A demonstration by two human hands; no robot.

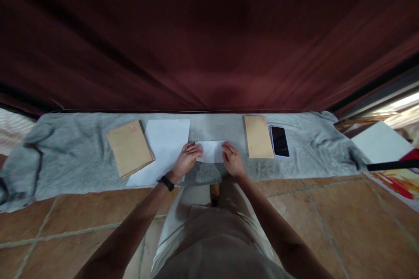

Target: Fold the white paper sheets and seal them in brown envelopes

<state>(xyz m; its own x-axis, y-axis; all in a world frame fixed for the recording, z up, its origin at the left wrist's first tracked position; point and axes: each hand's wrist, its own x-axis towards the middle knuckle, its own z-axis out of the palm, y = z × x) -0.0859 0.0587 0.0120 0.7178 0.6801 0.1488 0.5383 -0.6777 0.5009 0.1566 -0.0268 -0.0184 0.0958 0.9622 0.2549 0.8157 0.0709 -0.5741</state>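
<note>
A narrow folded sheet of white paper (pixel 212 151) lies crosswise in front of me on the grey cloth. My left hand (pixel 186 160) pinches its left end, with fingers bent over the edge. At the right end my right hand (pixel 233 159) holds it with the fingers pressed together. Loose white paper sheets (pixel 166 139) lie just left of my left hand, partly under a stack of brown envelopes (pixel 131 148). Another brown envelope pile (pixel 258 137) rests to the right of my right hand.
A phone (pixel 279 141) with a dark screen lies beside the right envelope pile. The grey cloth (pixel 314 148) covers the long narrow surface. A dark red curtain (pixel 209 52) rises behind it. A white box-like object (pixel 381 141) and a black bar (pixel 393 165) are at the far right.
</note>
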